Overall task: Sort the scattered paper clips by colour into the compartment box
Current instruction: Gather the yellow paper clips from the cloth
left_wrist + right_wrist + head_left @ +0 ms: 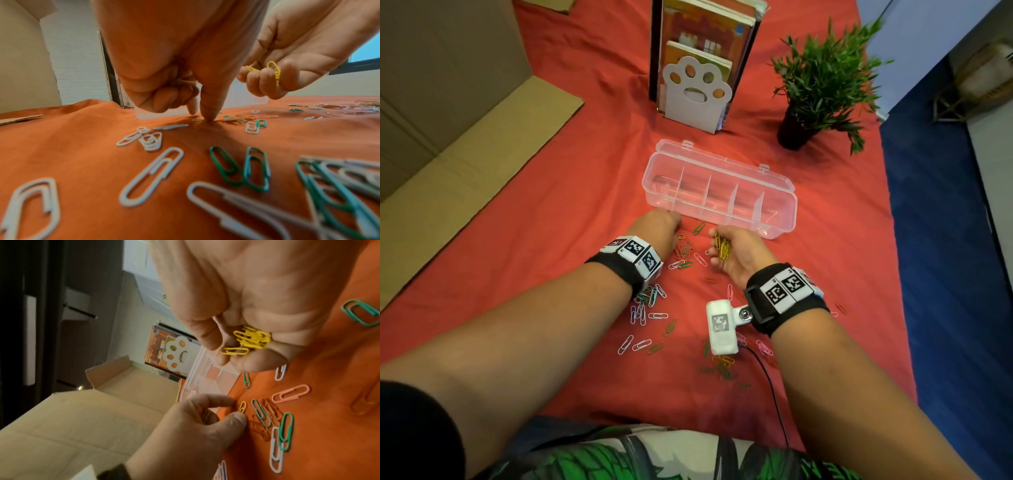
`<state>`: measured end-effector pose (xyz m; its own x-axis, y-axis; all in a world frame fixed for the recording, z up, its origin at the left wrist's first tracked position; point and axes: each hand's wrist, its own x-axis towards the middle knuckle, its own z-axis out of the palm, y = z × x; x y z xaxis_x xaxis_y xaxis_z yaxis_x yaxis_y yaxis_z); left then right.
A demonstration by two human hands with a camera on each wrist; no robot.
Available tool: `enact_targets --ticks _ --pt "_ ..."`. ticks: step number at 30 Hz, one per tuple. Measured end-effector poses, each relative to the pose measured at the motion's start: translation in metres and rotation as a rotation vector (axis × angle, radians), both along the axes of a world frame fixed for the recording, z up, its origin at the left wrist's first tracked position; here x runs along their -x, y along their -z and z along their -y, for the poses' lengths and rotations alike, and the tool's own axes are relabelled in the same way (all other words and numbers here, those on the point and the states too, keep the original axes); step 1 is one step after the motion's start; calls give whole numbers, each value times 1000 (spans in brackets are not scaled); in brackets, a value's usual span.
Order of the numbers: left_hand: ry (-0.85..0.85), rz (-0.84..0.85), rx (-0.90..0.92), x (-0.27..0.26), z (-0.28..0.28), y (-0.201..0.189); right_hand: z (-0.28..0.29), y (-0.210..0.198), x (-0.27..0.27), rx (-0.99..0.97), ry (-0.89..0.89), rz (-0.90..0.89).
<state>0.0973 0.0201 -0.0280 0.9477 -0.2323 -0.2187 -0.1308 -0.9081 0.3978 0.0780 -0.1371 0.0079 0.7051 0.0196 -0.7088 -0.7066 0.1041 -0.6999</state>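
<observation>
Left hand: I see my left hand (659, 224) low on the red cloth (592, 192) of the worktop, just in front of the box's left end. In the left wrist view the thumb tip presses the cloth beside one small yellow paper clip (242, 406) and the index finger comes down next to it, the clip lying between the two tips. The remaining fingers (164, 99) are curled into the palm around a few thin yellowish clips.

Right hand: my right hand (736, 253) hovers palm-up, just right of the left one, its fingers (207, 335) cupped round a bunch of yellow paper clips (252, 338).

Compartment box: the clear plastic compartment box (719, 192) lies open beyond both hands, lid folded back, four upright dividers across it. I can see no clips in any compartment.

Scattered clips: white, green, pink and orange paper clips (650, 308) lie loose on the cloth between and under my forearms; a green one (699, 228) sits between the hands and the box, and another cluster (722, 366) lies nearer my body.

Surroundings: a white paw-shaped bookend (693, 92) holding books stands behind the box, a small green potted plant (822, 82) to its right, and an open cardboard carton (448, 113) at far left.
</observation>
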Motion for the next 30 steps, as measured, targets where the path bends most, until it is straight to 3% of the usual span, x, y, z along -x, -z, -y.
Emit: enact_targets --ticks 3,6,9,11,15,17,21,30 --pt "28 -11 -16 2 1 -2 -4 -1 1 -3 -1 -3" --pt "2 -46 -50 5 3 -3 -2 -4 1 -130 37 -34" --pt "-101 -97 62 6 5 -13 3 -10 0 -250 85 -43" --pt "-219 -261 292 4 6 -29 4 -16 -2 -295 123 -39" --pt "-705 -689 1245 -4 -9 -68 4 -24 -5 -264 145 20" --pt "-770 -708 1434 -12 -18 -79 1 -26 -7 -221 107 66" --pt "-836 -592 1452 -35 -21 -94 -2 -29 -13 -134 30 131" --pt "-863 -316 1134 -52 -24 -96 -23 -34 -38 178 -68 267"
